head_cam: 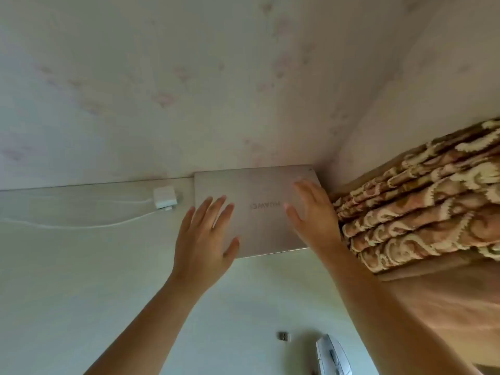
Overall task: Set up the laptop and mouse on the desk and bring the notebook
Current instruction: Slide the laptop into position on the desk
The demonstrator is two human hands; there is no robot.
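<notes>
fingers (pixel 216 209) of both hands spread flat, gripping nothing, resting on closed laptop (pixel 259 228); mouse (pixel 331 357) nearer body. step: positioning laptop on counter (pixel 81 266). next: lift lid.

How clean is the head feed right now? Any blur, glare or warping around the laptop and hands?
Head view: soft, even light with no glare on the closed laptop; its logo is readable but fuzzy; wide-angle warping bends the desk edge and walls; left hand and right hand are slightly soft; the mouse is cut off by the bottom edge.
</notes>
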